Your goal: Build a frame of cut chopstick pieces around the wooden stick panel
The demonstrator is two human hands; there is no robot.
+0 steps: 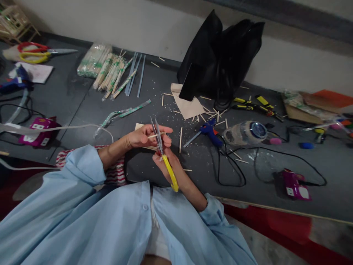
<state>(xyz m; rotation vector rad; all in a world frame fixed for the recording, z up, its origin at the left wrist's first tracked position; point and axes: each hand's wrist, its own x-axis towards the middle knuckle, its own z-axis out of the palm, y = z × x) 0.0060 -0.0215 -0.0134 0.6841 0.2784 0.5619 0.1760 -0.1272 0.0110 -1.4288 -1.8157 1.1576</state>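
Blue shirtfront (110, 217) nearest, the left grip (142, 137) pinches a thin stick (152, 136) and the right grip (167, 162) clasps yellow-handled scissors (170, 170).

A: Which materials appear in the scissors (160, 145)?
B: Smooth grey metal blades (159, 138); a yellow plastic handle (170, 171).
A: And the thin stick (152, 136)?
B: Pale, matt wood, as in the loose sticks (180, 140).
A: Which other plastics are shown?
B: The glue gun (211, 134), smooth and blue; the jar (237, 133), clear and shiny; the packet wrapping (93, 60), glossy, crinkled film.
A: Remaining finishes?
B: Tabletop (82, 106), matt dark grey; shirt (110, 217), matt woven cloth; tan sheet (189, 108), matt paper.
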